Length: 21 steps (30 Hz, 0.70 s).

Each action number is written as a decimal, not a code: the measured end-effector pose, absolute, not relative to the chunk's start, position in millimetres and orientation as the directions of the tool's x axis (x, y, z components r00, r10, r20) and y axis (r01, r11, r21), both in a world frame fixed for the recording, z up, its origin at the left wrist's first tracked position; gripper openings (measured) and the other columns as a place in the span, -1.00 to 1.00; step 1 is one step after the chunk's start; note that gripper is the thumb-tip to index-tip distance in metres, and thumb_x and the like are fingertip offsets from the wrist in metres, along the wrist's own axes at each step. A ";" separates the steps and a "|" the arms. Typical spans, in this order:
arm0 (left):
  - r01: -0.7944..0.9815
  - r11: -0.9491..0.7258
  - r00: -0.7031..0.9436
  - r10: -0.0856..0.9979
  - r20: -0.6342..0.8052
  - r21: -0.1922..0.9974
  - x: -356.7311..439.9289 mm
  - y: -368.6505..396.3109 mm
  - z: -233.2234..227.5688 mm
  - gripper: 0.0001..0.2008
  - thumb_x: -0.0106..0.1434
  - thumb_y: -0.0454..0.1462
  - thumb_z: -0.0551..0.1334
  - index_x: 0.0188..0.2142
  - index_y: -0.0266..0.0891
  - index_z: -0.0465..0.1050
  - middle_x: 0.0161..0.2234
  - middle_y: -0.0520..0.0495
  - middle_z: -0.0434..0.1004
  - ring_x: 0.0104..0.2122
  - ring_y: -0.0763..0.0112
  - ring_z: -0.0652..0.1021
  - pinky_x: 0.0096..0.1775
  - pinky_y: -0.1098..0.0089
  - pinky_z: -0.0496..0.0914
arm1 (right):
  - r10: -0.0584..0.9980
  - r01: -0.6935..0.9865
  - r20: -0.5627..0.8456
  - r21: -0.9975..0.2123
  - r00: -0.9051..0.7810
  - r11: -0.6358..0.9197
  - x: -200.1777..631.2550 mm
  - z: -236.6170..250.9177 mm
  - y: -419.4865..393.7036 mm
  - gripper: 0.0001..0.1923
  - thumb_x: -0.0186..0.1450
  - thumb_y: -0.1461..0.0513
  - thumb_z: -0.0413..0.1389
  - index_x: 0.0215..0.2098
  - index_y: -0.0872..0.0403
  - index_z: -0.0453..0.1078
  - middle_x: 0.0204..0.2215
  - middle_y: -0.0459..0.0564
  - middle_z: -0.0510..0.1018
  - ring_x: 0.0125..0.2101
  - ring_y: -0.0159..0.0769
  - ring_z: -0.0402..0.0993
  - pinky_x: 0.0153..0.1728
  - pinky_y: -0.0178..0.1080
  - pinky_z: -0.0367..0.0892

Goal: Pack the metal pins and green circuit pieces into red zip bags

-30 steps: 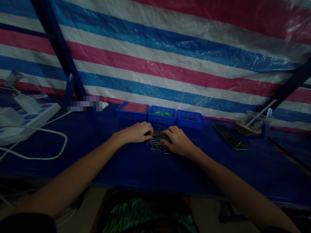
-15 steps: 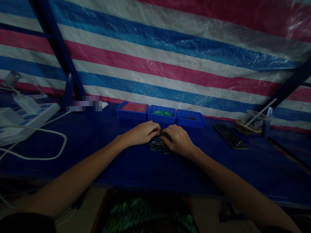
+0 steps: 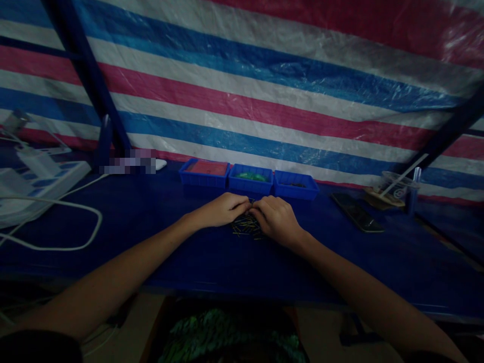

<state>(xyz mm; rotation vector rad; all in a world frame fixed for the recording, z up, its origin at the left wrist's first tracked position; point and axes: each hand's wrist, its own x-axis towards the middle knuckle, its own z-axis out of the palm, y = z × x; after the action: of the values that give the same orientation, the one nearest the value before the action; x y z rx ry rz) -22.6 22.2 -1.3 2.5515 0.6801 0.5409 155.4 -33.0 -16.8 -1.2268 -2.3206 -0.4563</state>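
Observation:
Thin, dark and yellowish metal pieces like screws or nails lie in a loose pile (image 3: 245, 225) on the blue table (image 3: 227, 262). My left hand (image 3: 229, 208) is at the pile's left and far side, fingers curled and thumb pressed to the fingertips. From the right, my right hand (image 3: 278, 216) leans over the pile with its fingers bent in a pinch. The fingertips of both hands meet just above the far part of the pile. Whatever is between them is too small and dark to make out.
Behind the hands stand three blue trays, one with pink flat pieces (image 3: 207, 168), one with green ones (image 3: 251, 176), one with small dark pieces (image 3: 295, 184). A phone (image 3: 357, 213) and a plastic cup (image 3: 397, 186) are right; a power strip (image 3: 71, 176) and white cable (image 3: 99, 222) left.
My hands have drawn closer at the fingertips, which now touch in a pinch, and more of the pile shows beneath them. My left hand sits slightly lower. The trays have not moved on the table.

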 end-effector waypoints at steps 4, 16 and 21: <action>0.366 -0.740 0.783 0.572 0.243 0.565 -22.9 24.4 -2.8 -0.71 0.25 -0.22 -0.06 -0.56 -0.25 0.20 -0.60 0.07 0.21 -0.55 0.51 0.26 -0.47 0.46 0.17 | 0.651 0.806 0.544 0.084 -0.529 0.586 155.4 -17.9 -32.8 -0.72 0.36 0.17 -0.13 -0.29 0.11 0.36 -0.42 0.00 0.47 -0.39 -0.31 0.32 -0.35 -0.26 0.13; 0.371 -0.778 0.679 0.600 0.424 0.508 -25.3 21.9 -0.8 -0.80 0.25 -0.22 0.05 -0.39 -0.29 0.36 -0.49 0.01 0.38 -0.47 0.49 0.37 -0.38 0.43 0.23 | 0.685 0.879 0.637 -0.024 -0.355 0.477 160.5 -12.7 -31.3 -0.71 0.34 0.17 -0.13 -0.34 0.11 0.37 -0.45 0.00 0.45 -0.41 -0.33 0.34 -0.36 -0.28 0.17; 0.407 -0.804 0.688 0.582 0.432 0.435 -24.7 18.8 3.1 -0.74 0.29 -0.22 0.01 -0.39 -0.28 0.41 -0.51 0.02 0.40 -0.48 0.49 0.40 -0.38 0.44 0.23 | 0.670 0.844 0.629 -0.041 -0.393 0.534 158.7 -13.7 -33.5 -0.75 0.33 0.19 -0.11 -0.26 0.11 0.37 -0.41 0.02 0.46 -0.37 -0.31 0.36 -0.32 -0.28 0.21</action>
<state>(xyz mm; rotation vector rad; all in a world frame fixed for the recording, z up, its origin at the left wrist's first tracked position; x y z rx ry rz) -24.7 18.8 3.1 2.5963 0.7823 0.8173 158.7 -33.5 -13.7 -1.2215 -2.1801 -0.3827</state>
